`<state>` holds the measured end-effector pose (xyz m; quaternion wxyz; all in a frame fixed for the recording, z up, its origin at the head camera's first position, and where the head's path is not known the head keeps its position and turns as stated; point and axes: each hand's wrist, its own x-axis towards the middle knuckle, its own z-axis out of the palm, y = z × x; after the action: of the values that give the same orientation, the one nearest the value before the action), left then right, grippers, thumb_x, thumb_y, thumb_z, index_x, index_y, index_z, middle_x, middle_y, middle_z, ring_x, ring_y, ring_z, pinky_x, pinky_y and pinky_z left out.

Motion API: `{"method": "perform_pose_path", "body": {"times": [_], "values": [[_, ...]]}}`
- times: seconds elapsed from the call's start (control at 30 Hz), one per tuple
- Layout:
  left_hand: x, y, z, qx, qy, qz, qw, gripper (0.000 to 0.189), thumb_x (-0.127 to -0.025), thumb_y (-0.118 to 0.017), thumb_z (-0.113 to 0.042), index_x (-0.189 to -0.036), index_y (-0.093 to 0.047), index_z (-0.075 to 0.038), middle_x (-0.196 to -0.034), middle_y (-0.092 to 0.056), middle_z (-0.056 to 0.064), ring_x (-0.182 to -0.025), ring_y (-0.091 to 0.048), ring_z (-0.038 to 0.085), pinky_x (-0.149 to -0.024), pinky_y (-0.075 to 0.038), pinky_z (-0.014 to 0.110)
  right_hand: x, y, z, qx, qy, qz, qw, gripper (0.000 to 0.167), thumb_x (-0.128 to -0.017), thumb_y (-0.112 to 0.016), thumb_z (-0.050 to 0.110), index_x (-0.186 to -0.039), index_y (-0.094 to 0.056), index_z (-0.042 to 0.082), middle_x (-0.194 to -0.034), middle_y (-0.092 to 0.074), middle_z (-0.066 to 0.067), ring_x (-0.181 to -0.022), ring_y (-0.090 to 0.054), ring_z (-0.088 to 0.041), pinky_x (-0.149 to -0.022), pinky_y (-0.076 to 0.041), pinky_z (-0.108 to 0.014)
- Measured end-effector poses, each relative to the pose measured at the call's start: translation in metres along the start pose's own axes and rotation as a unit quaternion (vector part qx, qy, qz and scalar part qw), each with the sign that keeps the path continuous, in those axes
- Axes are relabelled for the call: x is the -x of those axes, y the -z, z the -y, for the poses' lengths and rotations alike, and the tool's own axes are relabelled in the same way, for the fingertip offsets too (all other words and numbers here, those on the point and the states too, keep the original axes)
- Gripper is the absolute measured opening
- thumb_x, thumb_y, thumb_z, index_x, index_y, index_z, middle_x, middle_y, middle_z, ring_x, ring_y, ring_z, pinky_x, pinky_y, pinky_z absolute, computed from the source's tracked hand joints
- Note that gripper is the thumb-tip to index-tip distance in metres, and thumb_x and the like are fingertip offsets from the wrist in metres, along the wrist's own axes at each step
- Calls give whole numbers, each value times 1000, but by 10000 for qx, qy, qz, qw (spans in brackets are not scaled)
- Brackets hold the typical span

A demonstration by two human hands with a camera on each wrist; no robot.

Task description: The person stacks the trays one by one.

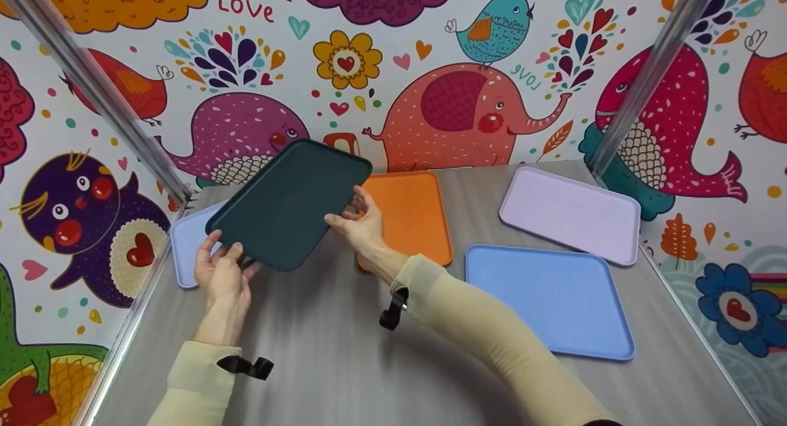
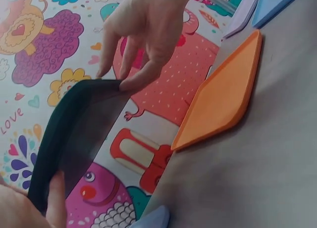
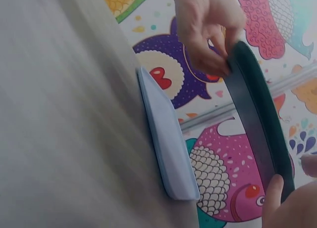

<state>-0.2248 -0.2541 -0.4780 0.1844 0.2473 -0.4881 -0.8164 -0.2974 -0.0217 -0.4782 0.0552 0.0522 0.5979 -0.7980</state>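
Observation:
A dark green rectangular tray (image 1: 292, 205) is held up above the table, tilted, by both hands. My left hand (image 1: 224, 275) pinches its near left corner, thumb on the upper face and fingers beneath. On the right edge, my right hand (image 1: 363, 223) grips the same tray between thumb and fingers. Both wrist views show the tray edge-on, with a hand at either end. Behind my right hand lies an orange tray (image 1: 418, 217) on the table. To the left, partly covered by the green tray, is a light blue tray (image 1: 187, 248).
On the right side of the grey table (image 1: 320, 358) lie a lilac tray (image 1: 569, 214) and a larger blue tray (image 1: 547, 297), close together. Metal posts (image 1: 645, 75) and colourful printed wall panels stand around the table's back and sides.

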Motion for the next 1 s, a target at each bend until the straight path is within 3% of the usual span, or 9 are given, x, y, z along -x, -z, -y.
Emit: {"method": "perform_pose_path", "body": {"times": [0.33, 0.53, 0.67, 0.83, 1.0], "values": [[8, -9, 12, -213, -196, -150, 9995, 45, -113, -55, 1, -151, -55, -22, -129, -61, 2, -95, -74, 14, -70, -68, 32, 2, -3, -8, -44, 17, 33, 10000, 100, -85, -80, -16, -172, -45, 18, -145, -59, -16, -104, -62, -21, -86, -69, -35], [10, -13, 17, -51, -304, -54, 9995, 43, -109, -57, 7, -139, -58, -23, -127, -60, 5, -90, -75, 13, -65, -68, 35, -3, 0, -8, 35, -11, -94, 9999, 101, -84, -73, -21, -172, -44, 19, -142, -52, -14, -76, -51, -17, -67, -56, -26], [12, -16, 19, -6, -369, -4, 9993, 41, -108, -57, 8, -135, -59, -23, -126, -60, 5, -90, -75, 13, -64, -67, 35, -3, 3, -6, 69, -85, -98, 9999, 101, -85, -72, -20, -172, -43, 22, -156, -47, -16, -75, -48, -16, -64, -52, -27], [10, -15, 18, -197, -242, 211, 9993, 41, -108, -59, 7, -136, -55, -24, -127, -58, 5, -90, -76, 13, -68, -68, 33, -3, 9, -1, 77, -142, 27, 9999, 100, -88, -72, -17, -173, -42, 25, -161, -46, -18, -75, -55, -18, -70, -62, -32], [-3, -8, 1, -1199, -110, 434, 9918, 62, -103, -64, 9, -153, -50, -24, -132, -54, 2, -90, -75, 10, -72, -68, 29, -6, 17, 3, 170, -248, 92, 9995, 97, -89, -73, -15, -172, -46, 27, -159, -48, -17, -85, -64, -21, -80, -69, -38]]}}
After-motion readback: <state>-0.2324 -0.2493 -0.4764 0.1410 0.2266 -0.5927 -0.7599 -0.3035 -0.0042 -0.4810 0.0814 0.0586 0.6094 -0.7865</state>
